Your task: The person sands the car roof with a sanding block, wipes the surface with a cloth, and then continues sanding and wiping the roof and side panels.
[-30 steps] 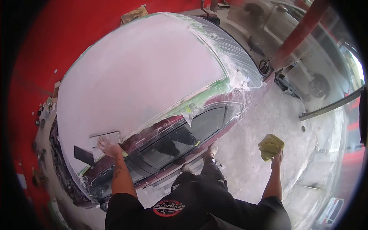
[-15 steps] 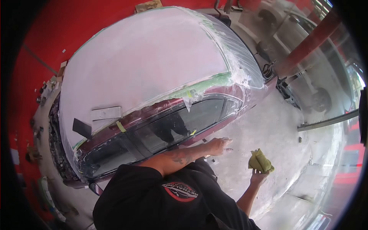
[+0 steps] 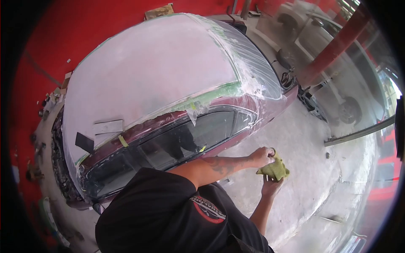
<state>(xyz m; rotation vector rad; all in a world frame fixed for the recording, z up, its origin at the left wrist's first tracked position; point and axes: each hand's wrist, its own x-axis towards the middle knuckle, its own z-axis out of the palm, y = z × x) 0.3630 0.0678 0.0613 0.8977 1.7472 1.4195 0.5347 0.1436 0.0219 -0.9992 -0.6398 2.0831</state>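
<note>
A folded olive-green cloth [image 3: 275, 168] is held in front of my body, over the concrete floor. My right hand [image 3: 272, 187] supports it from below, fingers against its underside. At its upper edge, my left hand [image 3: 262, 157] has its fingers closed on a piece of the cloth. The left forearm reaches across from the car side. Beside me is a maroon car with a pale, dusty roof [image 3: 156, 71] edged in green masking tape [image 3: 215, 91]. A light flat sanding block [image 3: 108, 127] and a dark square sheet [image 3: 84, 143] lie on the roof's near edge.
Clear plastic sheeting [image 3: 249, 55] covers the glass at the car's far end. A red post [image 3: 337, 40] rises at the right, with a light-coloured vehicle [image 3: 333, 80] behind hazy plastic. A long dark strip [image 3: 358, 134] and car parts [image 3: 311, 103] are on the right.
My left hand has moved right, from apart to gripping the cloth's upper edge. My right hand and the cloth have shifted slightly left and up. The view has moved a little.
</note>
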